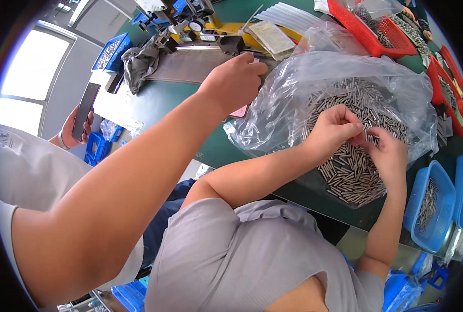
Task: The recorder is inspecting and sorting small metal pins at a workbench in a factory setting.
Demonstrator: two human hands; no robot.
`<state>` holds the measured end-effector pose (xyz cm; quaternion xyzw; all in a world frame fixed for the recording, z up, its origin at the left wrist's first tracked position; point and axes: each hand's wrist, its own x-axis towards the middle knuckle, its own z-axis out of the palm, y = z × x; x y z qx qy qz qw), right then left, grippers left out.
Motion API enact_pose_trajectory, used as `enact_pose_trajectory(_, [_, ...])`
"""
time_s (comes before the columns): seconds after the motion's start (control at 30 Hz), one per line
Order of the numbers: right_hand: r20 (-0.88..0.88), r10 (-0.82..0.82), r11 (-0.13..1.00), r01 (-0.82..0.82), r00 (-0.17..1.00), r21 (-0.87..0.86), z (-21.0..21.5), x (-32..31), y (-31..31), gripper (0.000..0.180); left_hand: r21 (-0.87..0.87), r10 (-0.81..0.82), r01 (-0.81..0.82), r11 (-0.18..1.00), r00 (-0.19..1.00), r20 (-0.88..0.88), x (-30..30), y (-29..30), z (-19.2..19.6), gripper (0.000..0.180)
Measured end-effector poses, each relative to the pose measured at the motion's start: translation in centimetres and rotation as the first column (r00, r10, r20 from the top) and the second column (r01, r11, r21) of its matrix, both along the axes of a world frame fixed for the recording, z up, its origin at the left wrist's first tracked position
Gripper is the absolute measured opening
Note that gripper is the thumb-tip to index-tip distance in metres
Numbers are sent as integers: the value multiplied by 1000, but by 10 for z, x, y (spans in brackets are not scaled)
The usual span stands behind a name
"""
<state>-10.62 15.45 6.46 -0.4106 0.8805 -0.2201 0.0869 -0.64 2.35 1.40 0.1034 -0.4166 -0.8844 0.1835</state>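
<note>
left hand (335,132) over the middle of the heap of metal pins (353,171), thumb and fingers clenched into a pinch, seemingly nipping a pin or two at the tips, though too small to count. right hand (392,156) just beside it, fingers curled in, tips meeting the left's at the same spot and apparently grasping the same pins. both forearms coming up from the grey shirt (252,260) at the lower edge.

metal pins piled inside an opened clear plastic bag (346,67), spread near the front edge of the desk (174,99), toward its right side. bag crumpled up high behind the heap.

at the right edge of the desk, a blue basket (439,192) with more pins in it. toward the far right corner, red baskets (377,36). along the far edge, a small metal machine with a round gauge (195,26) on a grey plate, a crumpled grey cloth (138,62) at its left, a stack of clear sleeves (288,15) at its right.

a co-worker's hand (236,80) reaching across from the left in a loose fist, resting by the machine plate, just above a flat pink thing (240,111). same person's other hand off the left edge of the desk, wrapped round a dark phone (85,109). blue crates (99,145) lower down there.
</note>
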Motion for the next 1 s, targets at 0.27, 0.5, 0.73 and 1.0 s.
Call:
enact_pose_trajectory(0.27, [-86, 108, 984, -118, 990, -130, -38, -4, -3, 13, -13, -4, 5, 1000, 1000, 20, 1, 0, -2, 11])
enact_pose_trajectory(0.5, [832, 199, 776, 434, 518, -457, -22, -15, 0, 13, -39, -12, 13, 999, 999, 37, 2, 1, 2, 10])
enact_pose_trajectory(0.73, [821, 122, 864, 347, 558, -365, -18, -13, 1, 14, 24, 3, -4, 1000, 999, 39, 0, 1, -1, 10])
enact_pose_trajectory(1.0, [785, 110, 906, 263, 609, -331, -16, -10, 7, 14, -19, 2, 0, 1000, 997, 79, -1, 2, 0, 9])
